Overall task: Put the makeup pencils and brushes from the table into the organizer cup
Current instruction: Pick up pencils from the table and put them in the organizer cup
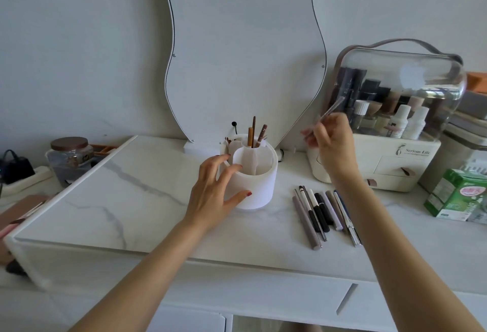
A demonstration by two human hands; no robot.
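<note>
- Your left hand [214, 192] rests against the left side of the white organizer cup [257, 178], fingers spread: fingertips at the rim, thumb pressed on the lower front wall.
- The cup stands on the marble table [147, 199], near its back edge and about midway along it, just in front of the wavy mirror [242, 49].
- Its rear compartments already hold a few upright brown pencils [254, 134]; the front compartment looks empty as far as you can see into it.
- Your right hand [329, 141] is raised above the table, to the right of the cup and in front of the clear-domed cosmetics case [395, 110], fingers curled and pinching a thin pale pencil [329, 111] that slants up and to the right.
- The remaining pencils and brushes [324, 213] lie side by side on the table to the right of the cup, toward the front edge, partly under your right forearm.
- A green carton [456, 199] sits near the right edge.
- A lidded glass jar [69, 157] stands past the left end of the marble top.
</note>
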